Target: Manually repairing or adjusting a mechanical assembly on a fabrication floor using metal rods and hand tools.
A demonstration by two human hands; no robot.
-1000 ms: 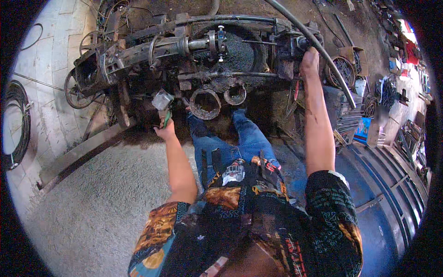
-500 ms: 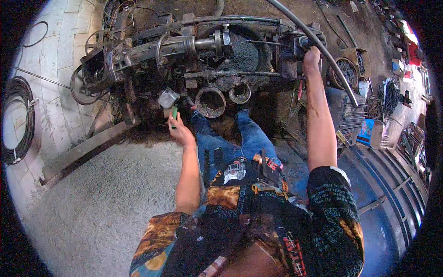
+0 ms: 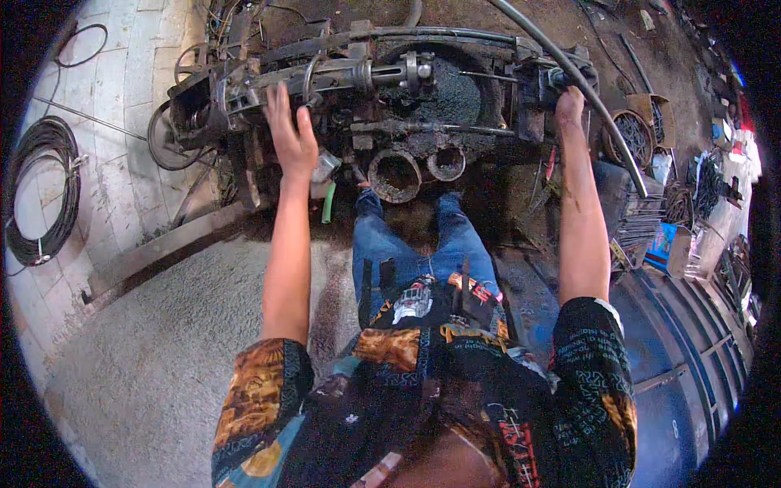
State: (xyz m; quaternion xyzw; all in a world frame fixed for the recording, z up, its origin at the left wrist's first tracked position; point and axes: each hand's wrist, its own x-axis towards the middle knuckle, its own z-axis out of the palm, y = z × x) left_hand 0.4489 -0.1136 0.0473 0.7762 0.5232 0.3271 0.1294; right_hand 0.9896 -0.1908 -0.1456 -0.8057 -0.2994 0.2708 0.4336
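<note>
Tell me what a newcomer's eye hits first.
The dark machine spanning the top, with the left hand open before its left part and the right hand at its right end. Then the coil on pale slabs, far left, and the green piece below and right of the left hand.

A cable coil (image 3: pixel 49 130) lies left of the machine (image 3: pixel 342 77) — a panel (image 3: pixel 659 337) nearer, to the right.

From my remote post I see the left hand (image 3: pixel 293 140) outstretched near the dark machine (image 3: pixel 346 76), a green handle (image 3: pixel 329 203) below it, the right hand (image 3: pixel 570 106) at the machine's right end
</note>
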